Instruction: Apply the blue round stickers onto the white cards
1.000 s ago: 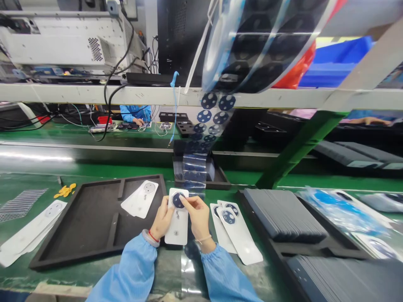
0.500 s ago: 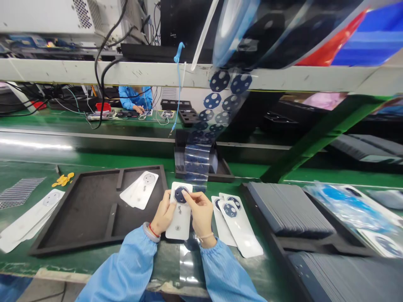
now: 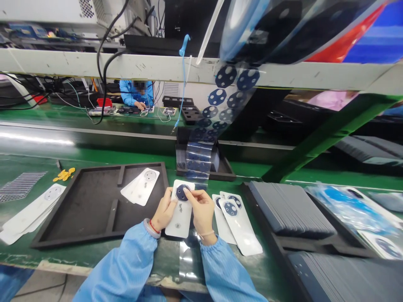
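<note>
Close beside tray rim (image 3: 166,178), panel (image 3: 179,220) in hand (image 3: 163,212)

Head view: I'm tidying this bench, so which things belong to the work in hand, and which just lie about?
Likely in use:
white panel, in the left hand
dark disc, touched by right hand
disc strip

Seemingly lying about:
yellow pieces
striped sheet

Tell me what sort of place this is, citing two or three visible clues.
Probably a factory assembly line: a strip of round dark-blue stickers hangs over the green workbench, closely packed grey panels sit in a black tray, and a blue-clad worker is at another bench beyond.
</note>
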Action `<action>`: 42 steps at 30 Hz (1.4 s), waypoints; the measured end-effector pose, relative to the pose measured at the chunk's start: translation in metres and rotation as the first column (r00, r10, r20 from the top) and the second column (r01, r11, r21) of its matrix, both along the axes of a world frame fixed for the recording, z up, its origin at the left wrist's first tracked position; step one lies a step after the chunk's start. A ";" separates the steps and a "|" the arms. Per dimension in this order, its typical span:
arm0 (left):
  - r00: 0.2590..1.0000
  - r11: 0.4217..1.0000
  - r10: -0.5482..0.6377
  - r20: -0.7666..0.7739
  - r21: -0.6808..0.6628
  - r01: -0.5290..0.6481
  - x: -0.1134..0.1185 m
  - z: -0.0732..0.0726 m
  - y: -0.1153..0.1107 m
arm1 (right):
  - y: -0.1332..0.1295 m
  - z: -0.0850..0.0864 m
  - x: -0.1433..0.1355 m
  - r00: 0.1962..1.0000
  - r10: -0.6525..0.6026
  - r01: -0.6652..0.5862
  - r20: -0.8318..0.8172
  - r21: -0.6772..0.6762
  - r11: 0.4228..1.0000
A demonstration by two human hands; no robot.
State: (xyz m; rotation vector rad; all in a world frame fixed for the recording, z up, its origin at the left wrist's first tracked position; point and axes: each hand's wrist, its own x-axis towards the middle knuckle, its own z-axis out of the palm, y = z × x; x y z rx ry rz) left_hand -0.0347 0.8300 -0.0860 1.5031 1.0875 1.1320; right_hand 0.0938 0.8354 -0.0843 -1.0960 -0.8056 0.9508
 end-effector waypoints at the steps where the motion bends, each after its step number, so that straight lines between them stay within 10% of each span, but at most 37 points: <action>1: 1.000 1.000 0.000 0.000 0.003 0.000 0.000 0.000 0.000 | 0.000 0.000 0.000 1.000 -0.001 0.001 0.003 0.003 1.000; 18: 1.000 1.000 0.029 -0.008 0.008 -0.029 0.002 -0.001 -0.001 | -0.003 -0.012 -0.006 0.987 -0.059 0.056 0.151 0.028 0.998; 29: 0.982 0.984 0.172 -0.083 0.058 -0.167 0.003 -0.008 -0.001 | -0.010 0.001 -0.009 0.838 -0.280 0.182 0.469 0.244 0.953; 35: 0.994 0.999 0.029 -0.107 0.029 -0.026 0.003 -0.002 0.000 | -0.002 -0.001 -0.002 0.957 0.169 -0.183 0.236 0.040 0.982; 42: 1.000 0.997 0.008 0.022 -0.073 -0.006 0.004 -0.008 0.003 | 0.005 -0.007 0.008 0.956 0.287 -0.289 0.058 0.022 0.957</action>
